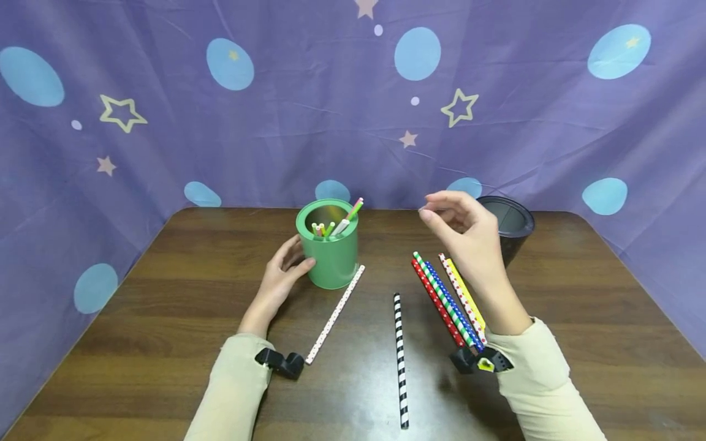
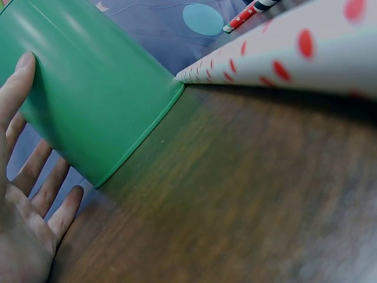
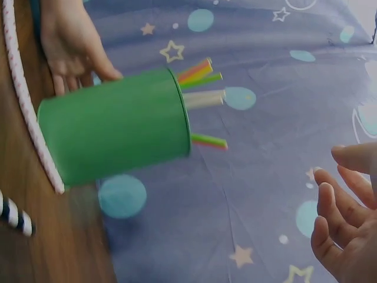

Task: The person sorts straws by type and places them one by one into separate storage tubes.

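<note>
My left hand (image 1: 278,285) rests at the left side of a green can (image 1: 331,263), thumb on its front and the other fingers stretched out, partly behind it. Short coloured sticks like straws (image 1: 341,228) stand inside the can and show over its rim. My right hand (image 1: 469,236) is raised above the right side of the table, thumb and fingers loosely bent with a gap between them and nothing held. A white straw with red dots (image 1: 334,315) lies on the table, its far end close to the can's base.
A black-and-white striped straw (image 1: 401,361) lies mid-table. Under my right forearm lies a group of several straws, among them red (image 1: 438,303) and yellow (image 1: 466,295) ones. Behind my right hand stands a dark container (image 1: 513,236). A purple curtain (image 1: 353,122) surrounds the table's back and sides.
</note>
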